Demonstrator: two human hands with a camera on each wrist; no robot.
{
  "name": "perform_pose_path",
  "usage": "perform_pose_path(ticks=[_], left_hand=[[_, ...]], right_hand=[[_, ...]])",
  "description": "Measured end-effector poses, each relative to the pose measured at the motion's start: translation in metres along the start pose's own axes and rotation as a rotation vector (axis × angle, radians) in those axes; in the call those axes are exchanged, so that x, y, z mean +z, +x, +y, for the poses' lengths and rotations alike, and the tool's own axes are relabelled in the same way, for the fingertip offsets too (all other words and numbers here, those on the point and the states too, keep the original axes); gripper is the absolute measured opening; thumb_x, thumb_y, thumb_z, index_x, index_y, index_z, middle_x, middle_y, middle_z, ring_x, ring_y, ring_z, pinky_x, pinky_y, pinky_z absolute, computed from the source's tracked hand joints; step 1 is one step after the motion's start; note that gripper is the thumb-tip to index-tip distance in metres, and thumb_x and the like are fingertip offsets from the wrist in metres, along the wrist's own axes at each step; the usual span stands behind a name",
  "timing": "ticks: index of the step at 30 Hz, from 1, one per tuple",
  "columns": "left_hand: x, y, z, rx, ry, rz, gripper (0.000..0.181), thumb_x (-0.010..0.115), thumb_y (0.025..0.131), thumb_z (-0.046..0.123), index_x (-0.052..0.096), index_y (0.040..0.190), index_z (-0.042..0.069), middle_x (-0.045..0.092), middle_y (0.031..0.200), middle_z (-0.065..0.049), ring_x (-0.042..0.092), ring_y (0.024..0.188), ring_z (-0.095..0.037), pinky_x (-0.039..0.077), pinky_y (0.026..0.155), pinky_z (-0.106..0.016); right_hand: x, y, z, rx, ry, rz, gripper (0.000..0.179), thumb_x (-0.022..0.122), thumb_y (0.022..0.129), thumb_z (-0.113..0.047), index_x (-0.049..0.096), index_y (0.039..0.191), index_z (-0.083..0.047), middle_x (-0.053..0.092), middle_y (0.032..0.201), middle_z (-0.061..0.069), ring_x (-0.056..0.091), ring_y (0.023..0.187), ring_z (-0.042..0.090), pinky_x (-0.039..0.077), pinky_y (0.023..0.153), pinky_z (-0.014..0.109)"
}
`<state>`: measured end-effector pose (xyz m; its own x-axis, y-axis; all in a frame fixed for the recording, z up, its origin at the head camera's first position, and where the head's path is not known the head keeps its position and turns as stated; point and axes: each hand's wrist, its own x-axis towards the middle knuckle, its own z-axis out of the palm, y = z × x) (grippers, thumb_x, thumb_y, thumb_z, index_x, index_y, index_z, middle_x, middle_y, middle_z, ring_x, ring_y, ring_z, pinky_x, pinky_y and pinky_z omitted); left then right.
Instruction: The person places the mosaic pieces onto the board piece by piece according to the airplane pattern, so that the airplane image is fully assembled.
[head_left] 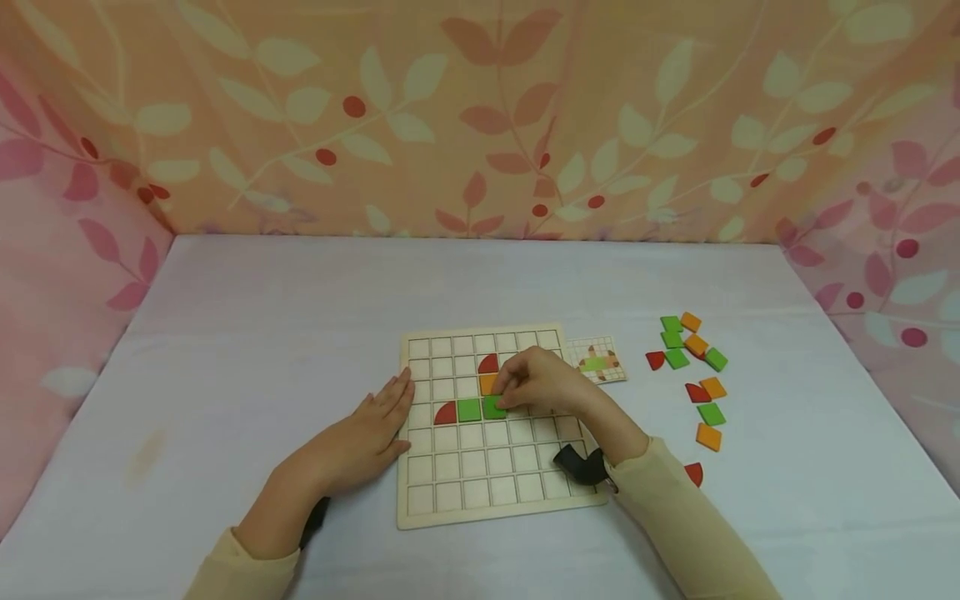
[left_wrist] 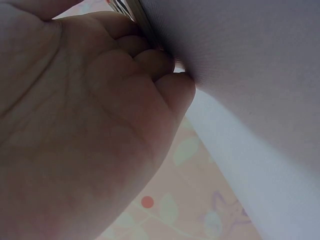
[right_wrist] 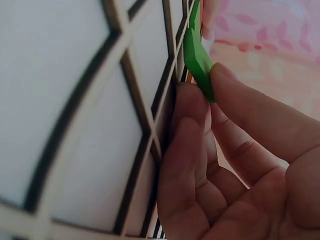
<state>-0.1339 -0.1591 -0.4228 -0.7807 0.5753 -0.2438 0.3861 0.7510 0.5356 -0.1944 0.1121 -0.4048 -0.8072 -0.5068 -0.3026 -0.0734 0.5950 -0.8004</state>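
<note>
A wooden grid board (head_left: pixel 504 513) lies on the white table. My left hand (head_left: pixel 363 437) rests with fairly straight fingers against its left edge; the left wrist view shows the palm (left_wrist: pixel 85 115) and fingertips at the board's side. Over the middle of the grid, my right hand (head_left: pixel 546 382) pinches a green square tile (head_left: pixel 492 407) between thumb and fingers. In the right wrist view that green tile (right_wrist: pixel 198 59) is tilted against the grid. Left of it sit another green square (head_left: pixel 468 410) and a red quarter-circle (head_left: pixel 446 413). Above are an orange square (head_left: pixel 487 384) and a red quarter-circle (head_left: pixel 488 363).
A pattern card (head_left: pixel 597 362) lies at the board's right edge, partly behind my right hand. Farther right are several loose green squares (head_left: pixel 711 414), orange squares (head_left: pixel 708 437) and red quarter-circles (head_left: pixel 655 360). One red piece (head_left: pixel 694 474) is beside my right sleeve. Floral curtains (head_left: pixel 480 125) surround the table.
</note>
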Motion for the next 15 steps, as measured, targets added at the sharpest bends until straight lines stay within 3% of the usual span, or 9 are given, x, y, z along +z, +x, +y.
perform_pose_path(ticks=[15], left_hand=[[0.0021, -0.0012, -0.0017, 0.001, 0.011, 0.014, 0.069, 0.053, 0.096, 0.020, 0.015, 0.147, -0.006, 0.000, 0.157, -0.015, 0.007, 0.143, -0.031, 0.014, 0.113, -0.049]], right_hand=[[0.0048, -0.0015, -0.0054, 0.042, -0.080, 0.046, 0.006, 0.077, 0.076, -0.006, 0.072, 0.081, -0.006, 0.064, 0.067, -0.003, 0.057, 0.065, 0.012, 0.047, 0.066, 0.028]])
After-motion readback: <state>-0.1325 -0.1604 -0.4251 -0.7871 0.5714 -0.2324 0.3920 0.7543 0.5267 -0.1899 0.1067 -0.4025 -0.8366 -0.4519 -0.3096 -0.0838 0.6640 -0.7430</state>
